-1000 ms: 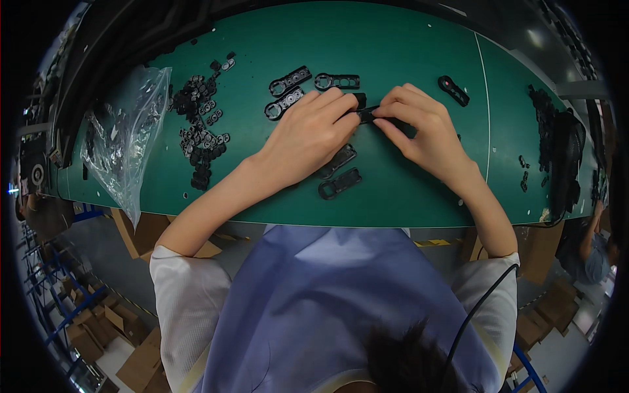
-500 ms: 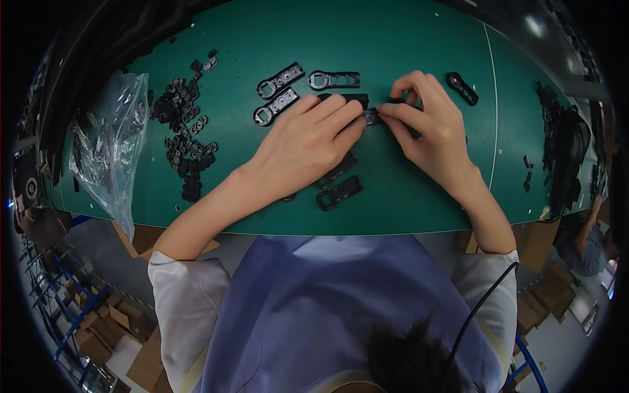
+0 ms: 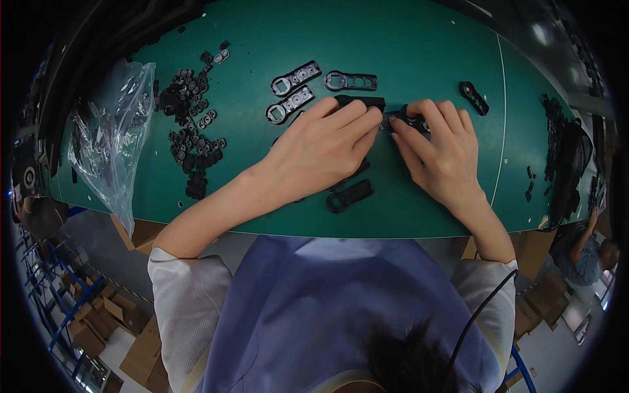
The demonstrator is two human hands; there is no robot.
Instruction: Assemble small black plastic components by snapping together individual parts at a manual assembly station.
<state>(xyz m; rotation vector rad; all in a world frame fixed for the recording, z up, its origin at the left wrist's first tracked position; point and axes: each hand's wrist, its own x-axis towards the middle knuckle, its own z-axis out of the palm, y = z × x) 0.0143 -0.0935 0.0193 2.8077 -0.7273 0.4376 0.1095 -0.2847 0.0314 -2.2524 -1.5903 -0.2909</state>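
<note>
A black plastic housing [image 3: 419, 123] lies flat on the green table between my hands. My left hand [image 3: 327, 141] is curled palm down with its fingertips at the housing's left end; the grip itself is partly hidden. The fingers and thumb of my right hand [image 3: 447, 149] are closed over the housing, pressing on it near its middle. Just beyond my left fingers lies another black housing [image 3: 368, 102]. Farther off are more ring-ended housings, one [image 3: 352, 80] behind and one [image 3: 296, 78] to its left. Another housing [image 3: 351, 196] lies nearer me, below my left wrist.
To the left, a heap of small black parts [image 3: 190, 147] sits beside a clear plastic bag [image 3: 114, 141]. A single housing [image 3: 474, 98] lies at the right, near a white line. Farther right are dark parts [image 3: 553, 141] and a black mesh bag [image 3: 571, 157].
My right hand's raised, pinching fingers have come down over the housing and closed on it. My left hand stays at its left end. The whole view has shifted slightly.
</note>
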